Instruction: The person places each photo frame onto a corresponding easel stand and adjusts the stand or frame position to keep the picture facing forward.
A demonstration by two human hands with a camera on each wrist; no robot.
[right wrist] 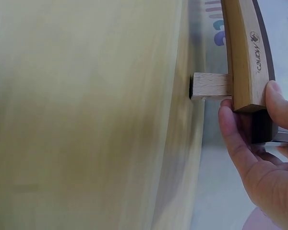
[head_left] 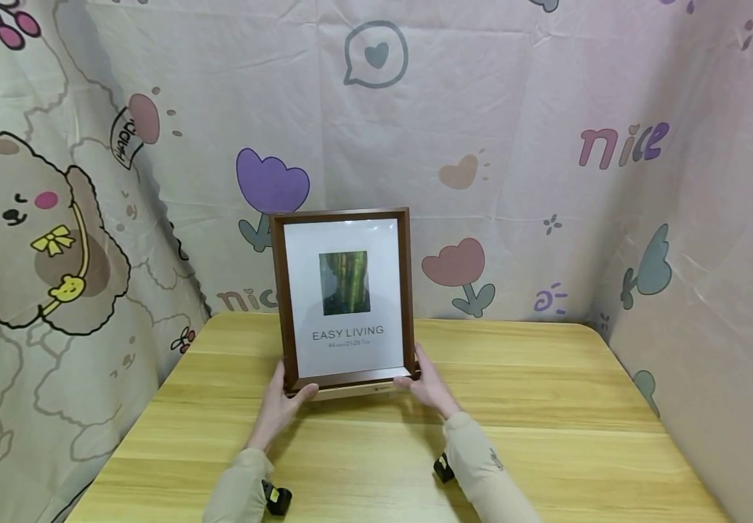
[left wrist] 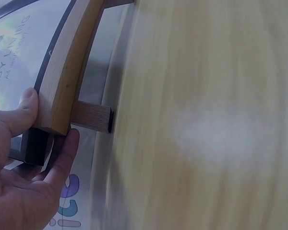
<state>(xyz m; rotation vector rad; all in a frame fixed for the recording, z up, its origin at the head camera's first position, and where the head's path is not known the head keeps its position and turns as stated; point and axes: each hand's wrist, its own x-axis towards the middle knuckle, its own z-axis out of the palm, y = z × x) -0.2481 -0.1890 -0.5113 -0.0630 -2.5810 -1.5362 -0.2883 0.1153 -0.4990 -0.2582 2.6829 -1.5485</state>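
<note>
A brown picture frame (head_left: 409, 290), printed "EASY LIVING" beneath a small green picture, leans back slightly near the table's far side. Along its lower edge runs a light wooden stand (right wrist: 247, 52) with a logo and short block feet (left wrist: 92, 116). My left hand (head_left: 277, 405) grips the lower left corner, thumb on the front of the wooden bar and fingers behind and beneath. At the lower right corner my right hand (head_left: 432, 385) holds on in the same way, thumb (right wrist: 281, 105) in front, fingers curled under. The back of the frame is hidden.
The wood-grain table (head_left: 546, 407) spreads out to both sides and in front. A printed cloth (head_left: 376, 131) with flowers and a bear hangs behind and along both sides. Small black devices (head_left: 277, 499) sit on the sleeved wrists.
</note>
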